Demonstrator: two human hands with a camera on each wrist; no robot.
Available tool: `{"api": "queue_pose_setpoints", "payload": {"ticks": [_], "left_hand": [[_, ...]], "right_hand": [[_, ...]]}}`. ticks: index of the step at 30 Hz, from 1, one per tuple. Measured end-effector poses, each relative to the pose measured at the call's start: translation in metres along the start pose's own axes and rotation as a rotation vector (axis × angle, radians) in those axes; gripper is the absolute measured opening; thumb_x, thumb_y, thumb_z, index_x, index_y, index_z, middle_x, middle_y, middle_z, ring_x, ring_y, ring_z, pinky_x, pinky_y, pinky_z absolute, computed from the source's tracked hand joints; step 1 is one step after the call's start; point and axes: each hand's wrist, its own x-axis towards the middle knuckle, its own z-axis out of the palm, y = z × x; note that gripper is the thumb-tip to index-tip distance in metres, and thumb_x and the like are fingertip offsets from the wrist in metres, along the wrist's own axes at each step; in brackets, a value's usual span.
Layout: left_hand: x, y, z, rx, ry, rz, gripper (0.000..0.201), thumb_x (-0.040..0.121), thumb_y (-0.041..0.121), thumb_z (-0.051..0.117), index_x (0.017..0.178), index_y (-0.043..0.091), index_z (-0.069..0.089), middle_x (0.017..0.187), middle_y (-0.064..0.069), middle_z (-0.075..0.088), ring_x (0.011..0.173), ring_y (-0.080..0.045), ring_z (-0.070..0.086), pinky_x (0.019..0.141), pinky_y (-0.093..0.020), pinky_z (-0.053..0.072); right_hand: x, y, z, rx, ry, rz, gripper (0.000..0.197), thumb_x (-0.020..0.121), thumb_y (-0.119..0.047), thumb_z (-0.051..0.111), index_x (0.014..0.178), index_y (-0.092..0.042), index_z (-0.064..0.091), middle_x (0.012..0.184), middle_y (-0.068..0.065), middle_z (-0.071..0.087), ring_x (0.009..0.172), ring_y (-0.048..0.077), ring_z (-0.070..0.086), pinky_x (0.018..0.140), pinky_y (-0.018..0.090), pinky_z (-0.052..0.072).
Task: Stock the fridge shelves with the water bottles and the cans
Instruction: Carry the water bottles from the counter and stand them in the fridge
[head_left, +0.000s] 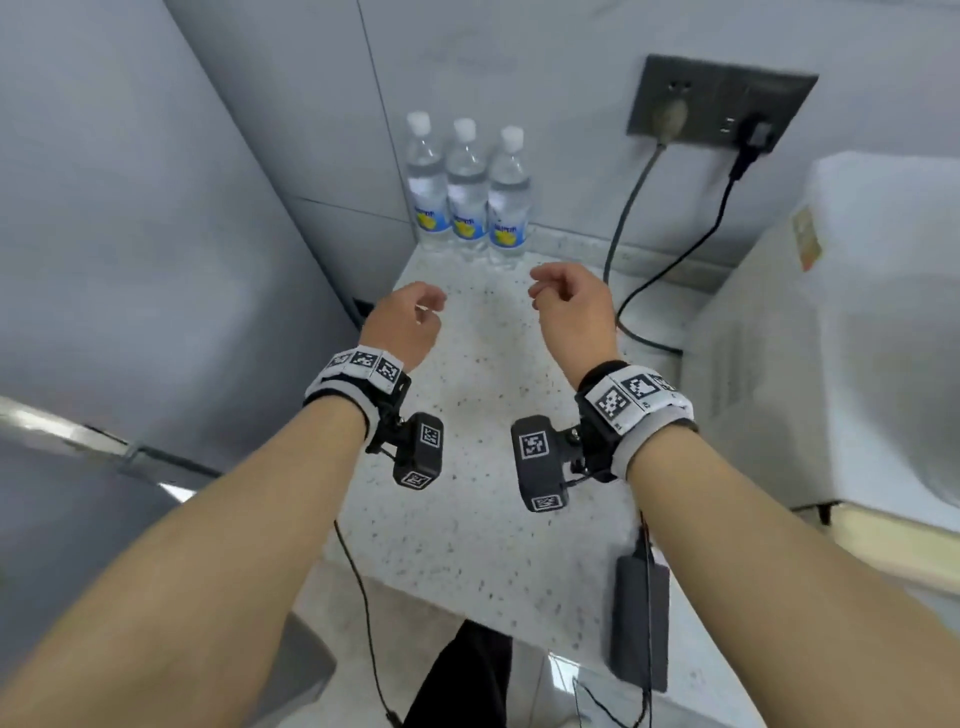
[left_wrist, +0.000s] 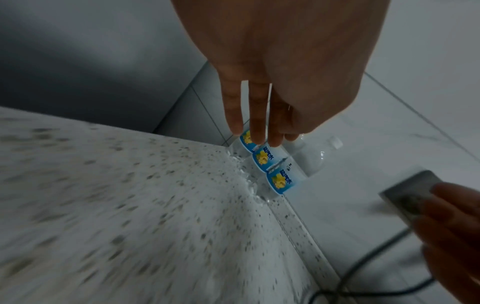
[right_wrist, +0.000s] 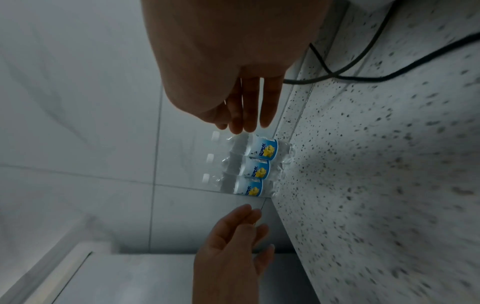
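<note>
Three clear water bottles with white caps and blue-and-yellow labels stand in a row against the back wall, at the far end of the speckled counter. The bottles show beyond my left fingers in the left wrist view, and the bottles beyond my right fingers in the right wrist view. My left hand and right hand hover over the counter short of the bottles, fingers relaxed, holding nothing. No cans are in view.
A grey fridge side stands to the left of the counter. A white appliance sits on the right. A wall socket holds two plugs, with cables trailing onto the counter. A black power brick lies near the front edge.
</note>
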Motion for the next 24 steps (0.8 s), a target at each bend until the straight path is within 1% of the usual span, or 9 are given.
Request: {"api": "queue_pose_setpoints", "payload": {"ticks": [3, 6, 9, 12, 16, 18, 20, 22, 24], "left_hand": [[0.057, -0.006, 0.001, 0.030, -0.039, 0.020, 0.031, 0.091, 0.005, 0.048, 0.115, 0.017, 0.064, 0.113, 0.006, 0.067, 0.090, -0.010, 0.057, 0.085, -0.026, 0.047], [0.100, -0.015, 0.003, 0.016, -0.051, 0.032, 0.032, 0.092, 0.006, 0.047, 0.118, 0.018, 0.062, 0.114, 0.007, 0.066, 0.093, -0.011, 0.058, 0.088, -0.029, 0.050], [0.132, -0.027, 0.009, 0.001, -0.073, 0.043, 0.033, 0.094, 0.007, 0.046, 0.121, 0.019, 0.060, 0.118, 0.009, 0.063, 0.094, -0.008, 0.057, 0.083, -0.024, 0.047], [0.156, -0.038, 0.017, -0.025, -0.081, 0.056, 0.033, 0.094, 0.007, 0.046, 0.122, 0.020, 0.059, 0.119, 0.011, 0.062, 0.089, -0.005, 0.057, 0.077, -0.025, 0.049], [0.176, -0.048, 0.030, -0.106, -0.085, 0.037, 0.038, 0.094, 0.007, 0.048, 0.129, 0.022, 0.052, 0.120, 0.011, 0.060, 0.083, 0.003, 0.053, 0.073, -0.024, 0.049], [0.183, -0.048, 0.035, -0.141, -0.060, 0.047, 0.041, 0.094, 0.006, 0.049, 0.132, 0.021, 0.049, 0.118, 0.009, 0.061, 0.079, 0.002, 0.053, 0.071, -0.016, 0.046], [0.191, -0.046, 0.036, -0.174, -0.004, 0.085, 0.042, 0.092, 0.005, 0.051, 0.132, 0.018, 0.049, 0.111, 0.008, 0.060, 0.075, 0.002, 0.053, 0.070, -0.008, 0.043], [0.199, -0.044, 0.034, -0.197, 0.065, 0.141, 0.041, 0.091, 0.003, 0.052, 0.131, 0.015, 0.051, 0.108, 0.007, 0.060, 0.075, 0.003, 0.053, 0.073, -0.012, 0.045], [0.206, -0.040, 0.031, -0.209, 0.141, 0.204, 0.040, 0.089, 0.003, 0.053, 0.127, 0.012, 0.054, 0.112, 0.003, 0.060, 0.077, 0.002, 0.054, 0.076, -0.023, 0.052]], "right_hand": [[0.058, 0.008, 0.025, -0.058, 0.053, 0.055, 0.026, 0.090, -0.010, 0.053, 0.114, -0.014, 0.064, 0.105, 0.002, 0.067, 0.097, 0.020, 0.064, 0.095, 0.040, 0.054], [0.109, 0.021, 0.046, -0.196, -0.004, 0.086, 0.041, 0.089, -0.013, 0.059, 0.130, -0.010, 0.053, 0.117, 0.005, 0.062, 0.099, 0.018, 0.059, 0.097, 0.034, 0.051], [0.152, 0.030, 0.060, -0.253, -0.027, 0.076, 0.061, 0.089, -0.018, 0.066, 0.142, -0.010, 0.039, 0.137, 0.009, 0.053, 0.120, 0.021, 0.054, 0.103, 0.032, 0.044], [0.185, 0.039, 0.075, -0.251, 0.013, 0.001, 0.074, 0.083, -0.018, 0.070, 0.147, -0.011, 0.032, 0.143, 0.009, 0.046, 0.131, 0.022, 0.047, 0.111, 0.037, 0.040], [0.210, 0.054, 0.089, -0.180, -0.022, -0.040, 0.082, 0.075, -0.025, 0.077, 0.143, -0.011, 0.033, 0.128, 0.000, 0.051, 0.118, 0.017, 0.051, 0.105, 0.032, 0.043], [0.216, 0.060, 0.092, -0.154, -0.061, -0.011, 0.089, 0.068, -0.036, 0.080, 0.141, -0.014, 0.033, 0.129, -0.002, 0.054, 0.117, 0.016, 0.055, 0.105, 0.036, 0.046], [0.223, 0.066, 0.094, -0.152, -0.083, 0.027, 0.085, 0.066, -0.036, 0.081, 0.135, -0.015, 0.037, 0.126, 0.000, 0.058, 0.115, 0.018, 0.059, 0.102, 0.043, 0.050], [0.227, 0.067, 0.094, -0.130, -0.090, 0.060, 0.076, 0.068, -0.028, 0.083, 0.129, -0.013, 0.041, 0.115, -0.002, 0.061, 0.108, 0.017, 0.061, 0.098, 0.042, 0.052], [0.227, 0.067, 0.091, -0.125, -0.062, 0.057, 0.068, 0.071, -0.024, 0.084, 0.124, -0.010, 0.043, 0.103, -0.009, 0.059, 0.102, 0.015, 0.061, 0.092, 0.037, 0.053]]}}
